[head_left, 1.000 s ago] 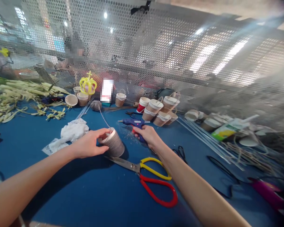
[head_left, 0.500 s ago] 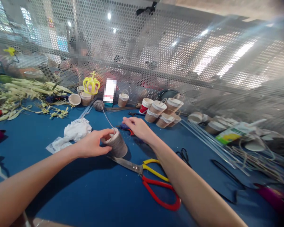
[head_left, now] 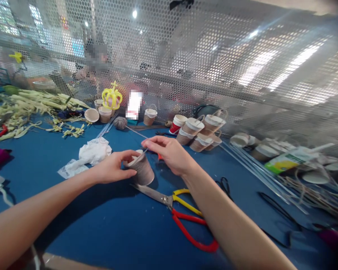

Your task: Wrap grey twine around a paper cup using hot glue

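My left hand (head_left: 116, 167) grips a paper cup (head_left: 143, 172) wrapped in grey-beige yarn, thumb and fingers round its left side near the rim. The cup stands tilted on the blue table. In my right hand (head_left: 169, 153) a strand of grey yarn (head_left: 136, 132) is pinched just above the cup's rim. That strand runs back to a grey yarn ball (head_left: 120, 123). Large scissors (head_left: 165, 200) with one yellow and one red handle lie open in front of the cup, partly under my right forearm. A crumpled white plastic bag (head_left: 95, 152) lies left of the cup.
Several wrapped cups (head_left: 193, 127) are stacked at the back right. Clear sticks (head_left: 259, 172) and a green-yellow packet (head_left: 284, 161) lie further right. Dried husks (head_left: 39, 101) cover the back left, near a yellow crown (head_left: 112, 99). A perforated metal screen (head_left: 169, 56) stands behind.
My right hand has come left and down to the cup's rim and now pinches the yarn, which has swung right. The left hand keeps its hold on the cup.
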The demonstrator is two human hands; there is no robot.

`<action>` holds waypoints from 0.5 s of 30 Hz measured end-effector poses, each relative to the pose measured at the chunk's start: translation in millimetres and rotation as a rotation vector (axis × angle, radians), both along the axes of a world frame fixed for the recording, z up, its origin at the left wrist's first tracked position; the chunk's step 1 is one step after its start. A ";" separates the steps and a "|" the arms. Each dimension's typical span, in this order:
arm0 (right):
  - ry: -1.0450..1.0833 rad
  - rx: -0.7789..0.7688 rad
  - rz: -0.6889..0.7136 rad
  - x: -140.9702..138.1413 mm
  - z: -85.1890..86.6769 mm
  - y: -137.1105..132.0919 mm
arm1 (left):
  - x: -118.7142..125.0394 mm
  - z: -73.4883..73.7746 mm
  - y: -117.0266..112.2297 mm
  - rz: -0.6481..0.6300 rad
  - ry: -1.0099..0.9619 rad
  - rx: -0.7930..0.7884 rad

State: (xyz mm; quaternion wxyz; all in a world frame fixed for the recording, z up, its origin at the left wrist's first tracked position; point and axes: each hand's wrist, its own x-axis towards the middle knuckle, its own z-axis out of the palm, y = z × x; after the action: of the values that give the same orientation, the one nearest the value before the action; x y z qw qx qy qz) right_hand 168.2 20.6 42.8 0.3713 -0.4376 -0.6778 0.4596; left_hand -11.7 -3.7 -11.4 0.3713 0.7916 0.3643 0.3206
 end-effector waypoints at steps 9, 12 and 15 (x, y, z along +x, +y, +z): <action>-0.028 0.133 -0.160 12.7 -6.0 -18.6 | -0.8 9.2 -1.1 -0.031 -0.054 -0.091; -0.023 0.140 -0.190 15.4 -7.8 -19.6 | -1.3 10.7 -2.3 -0.026 -0.053 -0.113; -0.025 0.144 -0.199 18.1 -8.0 -21.0 | -0.7 12.7 -3.6 -0.025 -0.058 -0.143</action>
State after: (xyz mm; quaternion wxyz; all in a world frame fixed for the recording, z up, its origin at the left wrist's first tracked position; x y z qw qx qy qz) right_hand 186.4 -0.4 34.9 0.4369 -0.4806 -0.6669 0.3652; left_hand -12.4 -7.4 1.3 0.4411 0.7578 0.3656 0.3122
